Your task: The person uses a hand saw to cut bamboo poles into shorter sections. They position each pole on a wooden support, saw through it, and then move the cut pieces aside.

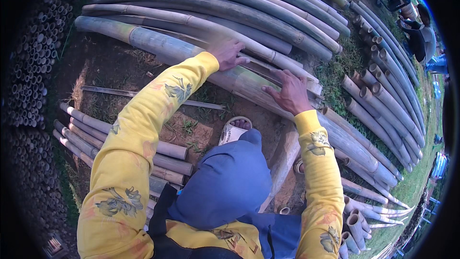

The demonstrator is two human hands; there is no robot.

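**Two-handed handling at the thick bamboo pole [243, 85]**

Located ahead of the wearer's knee, just on the near side of a pale slimmer pole [271, 56]. Step in hand, as judged: positioning or steadying, with both hands at mid-length. Seen at the far edge, left hand [227, 54] with fingers slightly bent, blurred; cannot tell whether gripping. Right hand [291, 92] set palm down farther along, thumb and fingers spread, not closed round anything visible.

Next move, as judged: calls for a surer hold on both sides, with fingers clear of pinching between neighbouring poles.

Long axis: lengthwise across the front, slanting from far left to near right, seemingly bowed by the lens. Pointing with one end to upper left; opposite end toward lower right, hard to single out there among other poles [371, 179].
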